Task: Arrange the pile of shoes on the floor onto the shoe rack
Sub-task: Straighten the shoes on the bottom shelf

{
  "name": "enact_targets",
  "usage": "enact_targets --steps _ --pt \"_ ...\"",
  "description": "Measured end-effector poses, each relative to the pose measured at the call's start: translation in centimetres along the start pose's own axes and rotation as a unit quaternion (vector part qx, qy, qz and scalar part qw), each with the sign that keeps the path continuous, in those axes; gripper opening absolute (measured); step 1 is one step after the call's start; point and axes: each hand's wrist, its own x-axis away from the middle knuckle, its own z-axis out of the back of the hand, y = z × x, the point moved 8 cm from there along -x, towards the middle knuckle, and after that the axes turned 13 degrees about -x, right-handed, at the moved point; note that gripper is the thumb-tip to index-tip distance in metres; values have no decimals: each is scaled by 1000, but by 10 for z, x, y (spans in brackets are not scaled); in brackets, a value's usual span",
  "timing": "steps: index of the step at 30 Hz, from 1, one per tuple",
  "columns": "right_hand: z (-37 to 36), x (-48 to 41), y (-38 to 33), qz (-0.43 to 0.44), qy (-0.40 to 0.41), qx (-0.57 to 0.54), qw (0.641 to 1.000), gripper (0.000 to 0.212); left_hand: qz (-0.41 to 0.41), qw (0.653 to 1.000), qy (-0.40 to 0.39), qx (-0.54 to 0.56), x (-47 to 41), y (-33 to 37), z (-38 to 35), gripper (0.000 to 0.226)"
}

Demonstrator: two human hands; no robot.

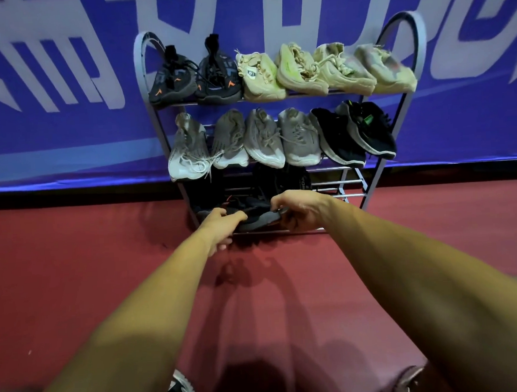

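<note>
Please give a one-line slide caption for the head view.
Left hand and right hand grip a dark sneaker at the bottom tier of a shoe rack, its two upper tiers filled.

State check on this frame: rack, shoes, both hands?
shoe rack: upright against the blue banner, lower bars partly bare
top-tier shoes: six, shelved
middle-tier shoes: six, shelved
dark shoe: at the bottom tier, held at both ends
left hand: grips the dark shoe
right hand: grips the dark shoe

Blue banner wall (68, 140), red floor (74, 250)
</note>
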Motion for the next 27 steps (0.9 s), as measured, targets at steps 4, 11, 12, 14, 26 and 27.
enact_targets --steps 4,11,12,14,26,27 --pt "0 4 4 -2 -21 -33 999 25 7 997 -7 78 0 1 0 21" --pt "-16 -8 9 -10 -62 11 998 22 -1 993 -5 119 -19 -10 1 15" --pt "-17 -11 11 -12 -61 15 998 21 -3 992 -8 128 -21 -11 2 19" --pt "-21 -19 12 1 -57 31 998 31 -13 990 -13 138 -25 -8 5 34" --pt "-34 -72 -8 116 31 113 986 51 -15 991 -95 96 -68 -5 4 71" --pt "-33 -74 -9 118 37 120 985 40 -4 991 -94 100 -71 -6 4 68"
